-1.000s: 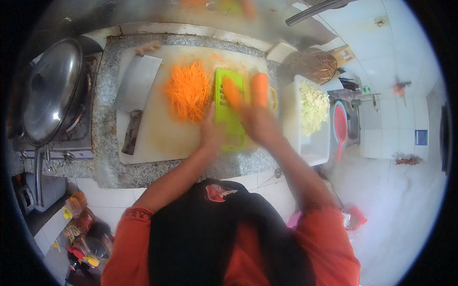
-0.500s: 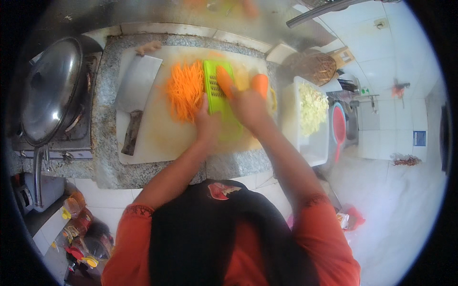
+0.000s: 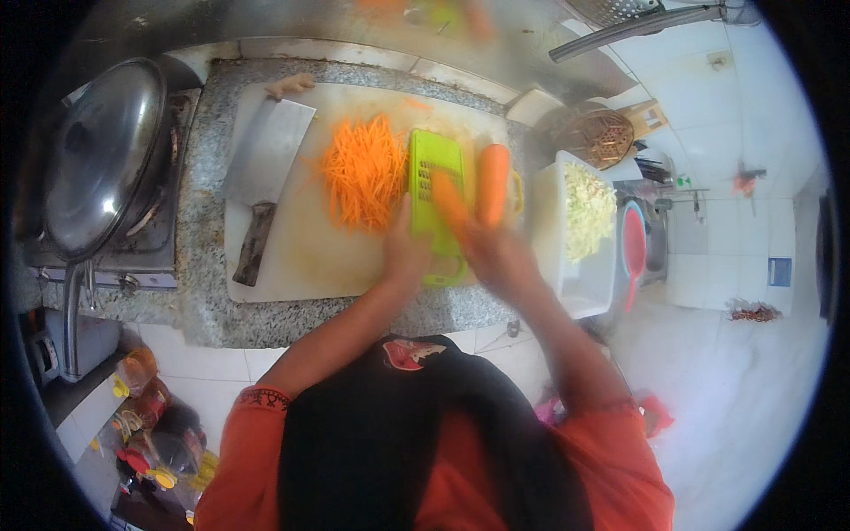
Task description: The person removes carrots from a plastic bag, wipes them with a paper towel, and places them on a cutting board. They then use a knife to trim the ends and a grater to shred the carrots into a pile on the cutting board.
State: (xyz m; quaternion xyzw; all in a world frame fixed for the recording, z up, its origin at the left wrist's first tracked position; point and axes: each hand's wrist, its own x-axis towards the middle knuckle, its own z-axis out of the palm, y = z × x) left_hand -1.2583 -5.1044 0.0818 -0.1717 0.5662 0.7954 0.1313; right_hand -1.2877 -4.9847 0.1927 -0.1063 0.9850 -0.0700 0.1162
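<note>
My left hand [image 3: 407, 252] is closed on the near left side of a green grater [image 3: 423, 221], which lies on a white cutting board [image 3: 305, 257]. In my right hand [image 3: 503, 258] is a peeled carrot [image 3: 450, 202], blurred by motion and slanting over the grater's blades. A second, thicker carrot [image 3: 492, 181] lies just right of the grater. Left of the grater sits a heap of shredded carrot [image 3: 365, 173]. A cleaver [image 3: 270, 150] with a dark handle rests on the board's left side, a piece of ginger [image 3: 290, 85] at its far end.
At the left, a lidded pan [image 3: 104, 159] stands on the stove, its handle pointing toward me. A white tub [image 3: 575, 288] of pale shredded vegetable [image 3: 588, 212] is right of the board. Beyond it are a red strainer [image 3: 634, 243] and a woven basket [image 3: 602, 140].
My right hand has drawn the carrot down the grater toward me. The left hand still holds the grater. The whole view has shifted slightly.
</note>
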